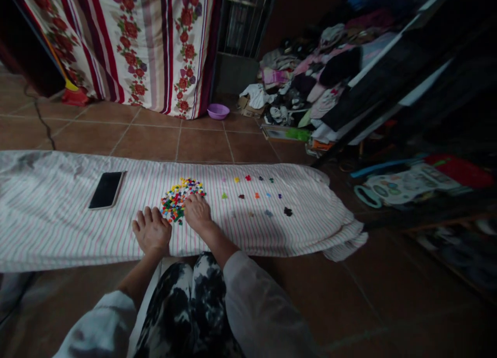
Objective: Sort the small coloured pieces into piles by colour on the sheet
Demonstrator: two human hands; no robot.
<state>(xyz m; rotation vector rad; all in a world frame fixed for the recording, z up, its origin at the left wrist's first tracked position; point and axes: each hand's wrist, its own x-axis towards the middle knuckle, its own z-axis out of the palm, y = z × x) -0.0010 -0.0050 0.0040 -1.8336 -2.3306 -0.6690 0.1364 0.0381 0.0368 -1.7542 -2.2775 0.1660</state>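
A heap of small multicoloured pieces, bead-like in size (176,195), lies on a striped cloth (77,233). At the heap's right side, my right hand (198,213) reaches in with its fingers bent down and together; whatever lies under the fingertips is hidden. My left hand (152,232) rests palm down on the cloth by the heap's lower left edge, fingers a little apart. To the right, tiny groups sorted by colour sit in rough rows, among them yellow pieces (236,180), red pieces (248,177), lime green pieces (224,196) and black pieces (288,212).
A phone with a dark screen (106,190) lies on the cloth, left of the heap. Beyond are a floral curtain (155,47), a purple basin (218,111) on the tiled floor and a large pile of clothes (310,78). A dark slanted frame (373,83) stands at the right.
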